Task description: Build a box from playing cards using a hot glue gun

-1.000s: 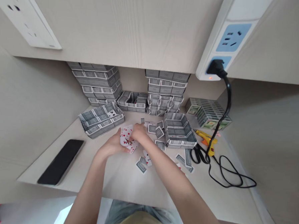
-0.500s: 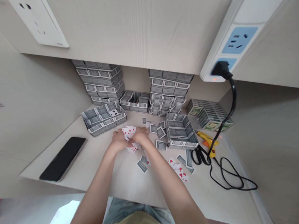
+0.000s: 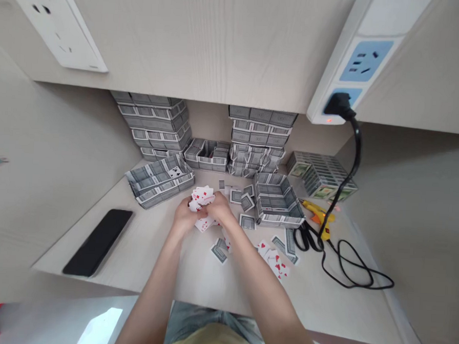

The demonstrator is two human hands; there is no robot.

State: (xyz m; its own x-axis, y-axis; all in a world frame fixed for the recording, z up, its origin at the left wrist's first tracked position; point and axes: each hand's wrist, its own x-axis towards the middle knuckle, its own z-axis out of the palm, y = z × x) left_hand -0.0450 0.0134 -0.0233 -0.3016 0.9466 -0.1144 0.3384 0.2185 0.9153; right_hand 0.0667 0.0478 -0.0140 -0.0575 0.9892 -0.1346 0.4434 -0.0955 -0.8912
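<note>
Between my two hands is a loose bunch of playing cards point(image 3: 202, 195), red faces up. My left hand point(image 3: 184, 215) grips the bunch from its left side. From the right, my right hand point(image 3: 218, 208) closes on the same cards, its fingers partly hidden behind them. Under the hands more face-up cards point(image 3: 203, 223) show. Face-down cards point(image 3: 247, 201) lie just right of my right hand, and another pair point(image 3: 219, 251) sits nearer the table's front. Red heart cards point(image 3: 274, 260) are spread to the right of my right forearm.
Open trays made of cards stand at left point(image 3: 161, 193) and right point(image 3: 263, 217). Card-built stacks point(image 3: 159, 122) rise behind. A black phone point(image 3: 98, 242) lies left; a yellow glue gun point(image 3: 319, 212), black-handled scissors point(image 3: 306, 237) and a cable point(image 3: 358, 148) lie right.
Both hands have moved slightly right and drawn closer together. The cards between them are gathered into a tighter bunch and seem raised a little.
</note>
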